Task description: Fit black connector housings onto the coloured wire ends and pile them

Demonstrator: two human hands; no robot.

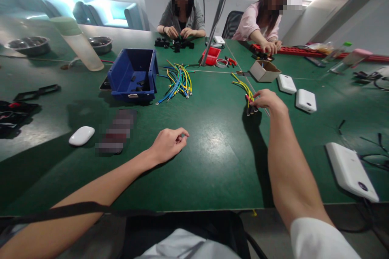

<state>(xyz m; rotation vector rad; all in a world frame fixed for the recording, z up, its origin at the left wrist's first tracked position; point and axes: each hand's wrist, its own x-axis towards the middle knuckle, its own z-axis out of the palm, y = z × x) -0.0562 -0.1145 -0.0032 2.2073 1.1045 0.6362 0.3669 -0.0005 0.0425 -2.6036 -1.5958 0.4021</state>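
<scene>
Pinching a small bundle of yellow wires (244, 89), the right hand (267, 100) rests on the green surface (212, 149). Left hand (168, 143) lies with fingers (181, 137) curled loosely together, holding nothing, well apart from the blue bin (133, 75).

Green counter (212, 162). Blue bin (133, 73) far left, loose pile of coloured wires (178, 83) just right of it. White mouse (81, 135) near left. Yellow wire bundle (244, 91) centre-right, cardboard box (264, 71) beyond. White flat device (351, 170) near right.
</scene>
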